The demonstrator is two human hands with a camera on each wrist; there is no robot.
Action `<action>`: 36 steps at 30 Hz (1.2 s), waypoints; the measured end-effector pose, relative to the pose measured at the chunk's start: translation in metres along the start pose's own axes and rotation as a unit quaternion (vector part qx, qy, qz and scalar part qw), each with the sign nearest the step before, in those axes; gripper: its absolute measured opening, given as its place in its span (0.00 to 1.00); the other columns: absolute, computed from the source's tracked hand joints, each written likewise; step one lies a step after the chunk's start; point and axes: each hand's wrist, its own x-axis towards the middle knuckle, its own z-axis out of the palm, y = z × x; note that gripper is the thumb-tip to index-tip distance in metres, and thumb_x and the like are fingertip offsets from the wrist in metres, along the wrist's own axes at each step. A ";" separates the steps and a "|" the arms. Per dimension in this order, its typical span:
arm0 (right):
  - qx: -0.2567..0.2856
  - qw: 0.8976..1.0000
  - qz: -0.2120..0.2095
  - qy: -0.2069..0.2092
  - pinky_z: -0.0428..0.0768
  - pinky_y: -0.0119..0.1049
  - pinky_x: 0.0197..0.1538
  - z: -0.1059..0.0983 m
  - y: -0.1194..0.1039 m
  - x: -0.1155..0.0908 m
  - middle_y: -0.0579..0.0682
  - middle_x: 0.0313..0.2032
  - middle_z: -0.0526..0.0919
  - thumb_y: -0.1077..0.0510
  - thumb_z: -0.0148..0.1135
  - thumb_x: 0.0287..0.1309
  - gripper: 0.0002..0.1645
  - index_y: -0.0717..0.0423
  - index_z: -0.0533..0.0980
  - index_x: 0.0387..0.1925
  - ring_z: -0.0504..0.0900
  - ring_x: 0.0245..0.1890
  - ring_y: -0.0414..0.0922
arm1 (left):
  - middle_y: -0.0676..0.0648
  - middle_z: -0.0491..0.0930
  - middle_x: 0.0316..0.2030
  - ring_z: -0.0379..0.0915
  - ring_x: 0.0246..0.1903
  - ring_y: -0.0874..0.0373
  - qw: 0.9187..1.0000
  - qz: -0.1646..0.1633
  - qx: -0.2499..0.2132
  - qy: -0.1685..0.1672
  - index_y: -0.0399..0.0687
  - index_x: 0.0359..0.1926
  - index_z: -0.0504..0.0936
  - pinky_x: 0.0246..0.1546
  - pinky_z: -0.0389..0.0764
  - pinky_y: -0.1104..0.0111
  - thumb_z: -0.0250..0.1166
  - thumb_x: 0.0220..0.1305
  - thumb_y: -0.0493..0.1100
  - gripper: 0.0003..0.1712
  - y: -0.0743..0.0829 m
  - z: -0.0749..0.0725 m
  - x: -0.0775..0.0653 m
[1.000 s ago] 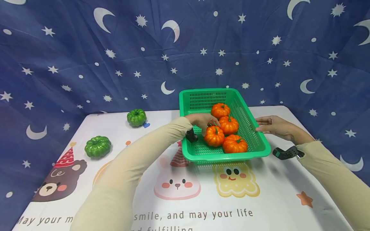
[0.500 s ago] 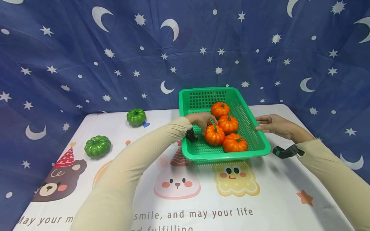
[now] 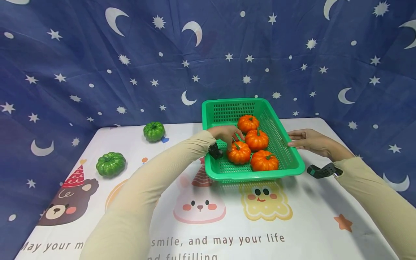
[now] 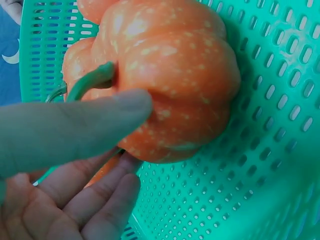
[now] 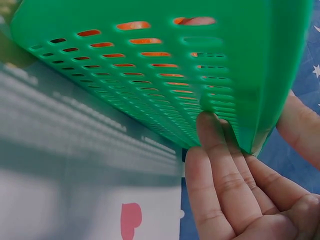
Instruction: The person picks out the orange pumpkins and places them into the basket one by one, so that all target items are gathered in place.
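Note:
A green plastic basket (image 3: 255,177) holds several orange toy pumpkins. My left hand (image 3: 227,135) reaches into it over the left side, at the front-left pumpkin (image 3: 239,153). In the left wrist view the thumb (image 4: 117,109) lies against that pumpkin near its green stem, while the other fingers (image 4: 107,192) stretch out fairly straight beside its lower side. My right hand (image 3: 308,141) is at the basket's right side. Close up, its thumb (image 5: 302,127) is at the rim and its fingers (image 5: 220,170) rest against the slotted outer wall beneath.
Two green toy pumpkins, one near (image 3: 111,164) and one farther back (image 3: 154,131), sit on the left of the white printed tablecloth (image 3: 247,249). A blue curtain (image 3: 224,47) with moons and stars hangs behind the table.
The front-left pumpkin has turned and shifted slightly left, its stem now leaning away from my left fingers. My left fingers have moved only a little; my right hand stays at the basket.

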 end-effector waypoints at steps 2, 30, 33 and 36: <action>0.003 1.000 0.000 -0.001 0.76 0.29 0.57 0.000 0.000 0.000 0.71 0.69 0.50 0.57 0.58 0.62 0.47 0.72 0.44 0.70 0.73 0.49 0.28 | 0.39 0.69 0.62 0.65 0.63 0.49 1.000 0.000 -0.005 0.000 0.42 0.61 0.71 0.50 0.80 0.65 0.63 0.47 0.19 0.37 0.000 0.000 0.000; 0.060 0.997 -0.041 -0.005 0.80 0.25 0.49 -0.012 0.003 -0.005 0.28 0.42 0.79 0.63 0.57 0.62 0.40 0.75 0.50 0.67 0.80 0.44 0.28 | 0.40 0.71 0.62 0.66 0.63 0.49 0.998 0.025 -0.060 0.013 0.45 0.63 0.69 0.57 0.76 0.64 0.64 0.56 0.29 0.32 -0.004 -0.030 -0.026; 0.065 0.997 -0.045 -0.013 0.80 0.27 0.50 -0.014 0.001 -0.008 0.29 0.43 0.80 0.63 0.56 0.62 0.40 0.75 0.50 0.67 0.81 0.45 0.30 | 0.40 0.71 0.62 0.66 0.63 0.50 0.997 0.034 -0.067 0.014 0.44 0.64 0.69 0.56 0.77 0.65 0.64 0.57 0.29 0.32 -0.007 -0.033 -0.032; 0.063 0.997 -0.047 -0.015 0.81 0.27 0.50 -0.016 0.001 -0.010 0.29 0.44 0.80 0.63 0.57 0.62 0.40 0.76 0.49 0.67 0.81 0.45 0.29 | 0.40 0.70 0.62 0.64 0.64 0.49 0.996 0.041 -0.075 0.015 0.43 0.64 0.68 0.56 0.77 0.65 0.63 0.58 0.29 0.33 -0.010 -0.035 -0.037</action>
